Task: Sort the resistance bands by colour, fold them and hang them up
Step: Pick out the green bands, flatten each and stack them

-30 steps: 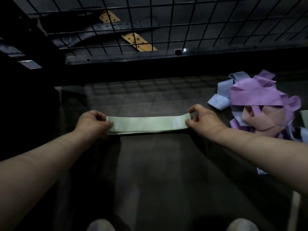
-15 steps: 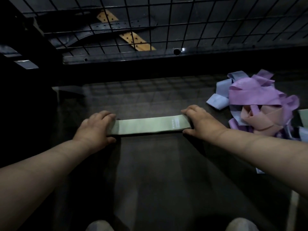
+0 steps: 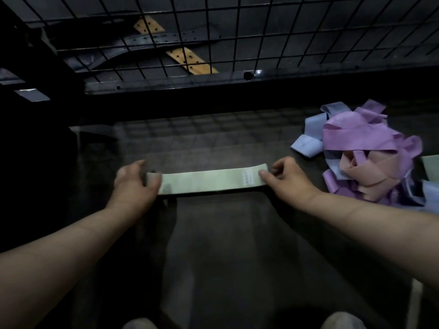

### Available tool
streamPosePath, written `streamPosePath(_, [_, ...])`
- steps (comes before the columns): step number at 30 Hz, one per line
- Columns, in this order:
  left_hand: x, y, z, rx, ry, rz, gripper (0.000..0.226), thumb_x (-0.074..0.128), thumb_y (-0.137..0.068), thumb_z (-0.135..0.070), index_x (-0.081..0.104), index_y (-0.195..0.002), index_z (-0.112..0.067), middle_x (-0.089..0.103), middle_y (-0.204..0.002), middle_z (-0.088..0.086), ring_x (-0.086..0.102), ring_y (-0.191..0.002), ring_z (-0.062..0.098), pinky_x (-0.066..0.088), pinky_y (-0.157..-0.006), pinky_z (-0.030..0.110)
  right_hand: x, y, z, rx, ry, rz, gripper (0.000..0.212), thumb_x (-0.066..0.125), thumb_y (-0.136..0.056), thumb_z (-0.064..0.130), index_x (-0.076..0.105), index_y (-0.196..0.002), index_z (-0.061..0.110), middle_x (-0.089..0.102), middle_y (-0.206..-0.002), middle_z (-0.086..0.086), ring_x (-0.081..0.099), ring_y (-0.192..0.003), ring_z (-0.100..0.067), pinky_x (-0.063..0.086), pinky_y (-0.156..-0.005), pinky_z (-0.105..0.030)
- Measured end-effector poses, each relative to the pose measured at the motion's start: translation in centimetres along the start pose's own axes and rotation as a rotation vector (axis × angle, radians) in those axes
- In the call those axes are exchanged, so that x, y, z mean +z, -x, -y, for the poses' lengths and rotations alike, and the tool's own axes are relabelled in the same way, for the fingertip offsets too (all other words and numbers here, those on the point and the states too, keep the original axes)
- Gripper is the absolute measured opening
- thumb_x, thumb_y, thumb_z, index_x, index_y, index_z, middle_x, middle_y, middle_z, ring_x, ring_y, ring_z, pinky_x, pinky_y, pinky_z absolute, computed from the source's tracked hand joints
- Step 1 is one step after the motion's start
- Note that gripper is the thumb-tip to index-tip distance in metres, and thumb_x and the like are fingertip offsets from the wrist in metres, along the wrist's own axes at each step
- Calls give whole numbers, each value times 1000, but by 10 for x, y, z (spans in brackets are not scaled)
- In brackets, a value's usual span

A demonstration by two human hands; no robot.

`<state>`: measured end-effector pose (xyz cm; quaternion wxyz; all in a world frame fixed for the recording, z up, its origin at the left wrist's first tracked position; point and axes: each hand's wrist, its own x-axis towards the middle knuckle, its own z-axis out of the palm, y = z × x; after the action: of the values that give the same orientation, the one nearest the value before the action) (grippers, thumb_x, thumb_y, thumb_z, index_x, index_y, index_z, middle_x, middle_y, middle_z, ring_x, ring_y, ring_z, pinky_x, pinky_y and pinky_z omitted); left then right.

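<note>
Pinching the green band [image 3: 209, 181] at both ends, left hand [image 3: 133, 186] and right hand [image 3: 287, 179], left of the pile [image 3: 356, 148]. Likely light, limp, stretchy: best taken there.

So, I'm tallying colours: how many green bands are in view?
2. One green band is held between the left hand and right hand; the other shows at the right edge, beside the pile. More may be buried there.

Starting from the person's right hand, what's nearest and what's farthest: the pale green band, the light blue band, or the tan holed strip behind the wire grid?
1. Pale green flat elastic band: pinched by the right hand, stretching away to its left.
2. Light blue folded elastic band: a little beyond, to the right.
3. Tan strip with holes: farthest, well back and to the left.
</note>
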<state>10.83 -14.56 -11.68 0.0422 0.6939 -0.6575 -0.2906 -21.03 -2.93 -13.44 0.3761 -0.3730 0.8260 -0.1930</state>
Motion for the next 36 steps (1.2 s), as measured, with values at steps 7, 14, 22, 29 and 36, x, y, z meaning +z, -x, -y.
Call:
streamPosePath(7, [6,10,-7,-240,267,-166,21,65,-93,-25,70,-104,-8,69,-99,9,63,-94,24,41,-82,24,6,3,2,83,-66,-23,26,66,-91,38,58,-88,13,61,-84,2,57,-80,-16,39,-74,-27])
streamPosePath(14, [6,6,-5,-236,337,-150,5,72,-89,-21,71,-88,-17,71,-87,4,65,-81,18,47,-77,25,6,1,3,64,-23,-42,24,67,-90,33,58,-86,12,60,-78,0,57,-79,-20,38,-70,-28])
streamPosePath(22, [-1,4,1,95,-92,-138,55,73,-83,-41,58,-129,-17,53,-129,7,52,-122,26,40,-101,34,5,4,4,-182,218,-156,46,76,-77,45,50,-102,16,49,-114,-8,49,-107,-25,41,-95,-37])
streamPosePath(29, [-2,-3,-11,604,-789,230,89,66,-82,-56,23,-154,-26,28,-158,-2,27,-144,18,18,-116,31,-1,-13,30,-612,908,199,90,67,-77,63,30,-149,22,30,-153,-2,28,-142,-21,17,-115,-37])
streamPosePath(36, [5,-15,-16,585,-770,255,65,63,-87,-45,40,-144,-22,45,-141,3,47,-126,25,34,-105,32,2,-20,35,-529,832,283,65,66,-86,45,41,-142,22,40,-139,-5,38,-130,-26,30,-108,-36])
